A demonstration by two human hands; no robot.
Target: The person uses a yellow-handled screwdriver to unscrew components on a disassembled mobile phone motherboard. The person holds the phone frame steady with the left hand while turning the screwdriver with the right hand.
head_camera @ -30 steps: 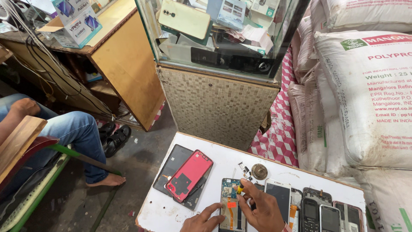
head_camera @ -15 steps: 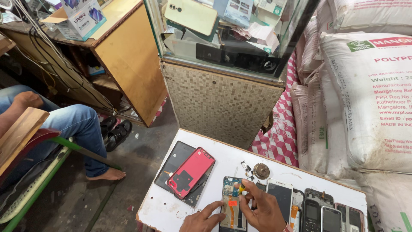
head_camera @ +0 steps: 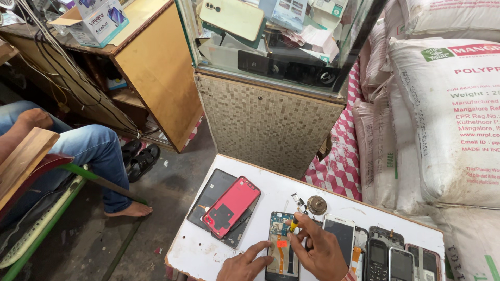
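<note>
An opened phone (head_camera: 282, 244) with its circuit board and orange flex cable showing lies on the white table (head_camera: 260, 195). My left hand (head_camera: 245, 264) rests on the table with its fingertips against the phone's left edge. My right hand (head_camera: 320, 252) grips a small yellow-handled screwdriver (head_camera: 294, 224), its tip on the upper part of the board. A red phone back cover (head_camera: 232, 205) lies on a dark back cover (head_camera: 211, 195) to the left.
A small round metal part (head_camera: 316, 205), a white phone (head_camera: 341, 233) and several keypad phones (head_camera: 388, 260) lie to the right. Behind stand a glass display counter (head_camera: 271, 47), white sacks (head_camera: 448, 114) and a wooden desk (head_camera: 156, 67). Another person's jeans leg (head_camera: 88, 151) is at left.
The view has tilted up slightly, so both hands sit a little higher in frame. The hands stay on the opened phone with the screwdriver at the board.
</note>
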